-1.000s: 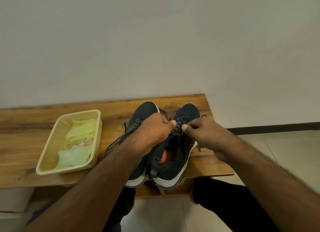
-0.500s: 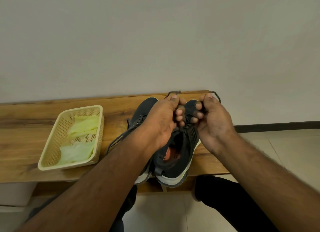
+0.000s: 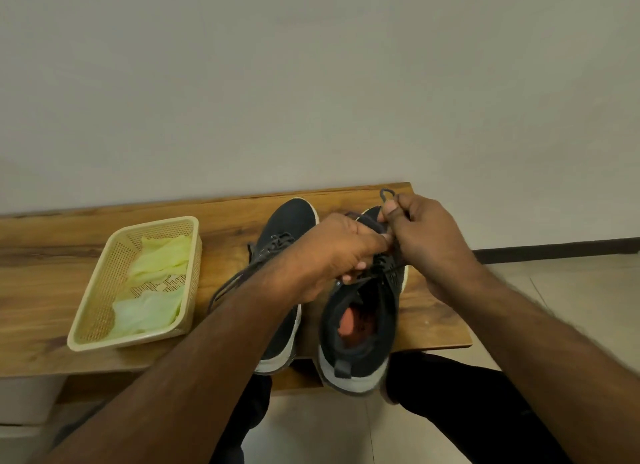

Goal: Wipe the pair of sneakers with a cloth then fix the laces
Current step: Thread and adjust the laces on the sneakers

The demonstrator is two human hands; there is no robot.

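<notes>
1. Two dark navy mesh sneakers with white soles stood side by side on the long wooden bench [image 3: 52, 263], toes toward the wall, heels at the bench's near edge by its right end.
2. The right-hand sneaker [image 3: 363, 325], its orange insole showing, had its heel hanging slightly over the near edge; the left-hand sneaker [image 3: 291, 221] was partly covered by the left forearm.
3. The left hand [image 3: 329, 256] sat over the right-hand sneaker's lacing, fingers curled and pinching the dark lace [image 3: 367, 276].
4. The right hand [image 3: 429, 242] met it just above the toe, thumb and fingers clamped on a small loop of the same lace that poked up near the bench's far right corner.
5. The left-hand sneaker's laces trailed loose toward the pale yellow perforated plastic basket [image 3: 100, 294], which held crumpled light green cloths [image 3: 149, 308] and stood well apart to the left.
6. Bare wood lay open left of the basket and along the far edge.
</notes>
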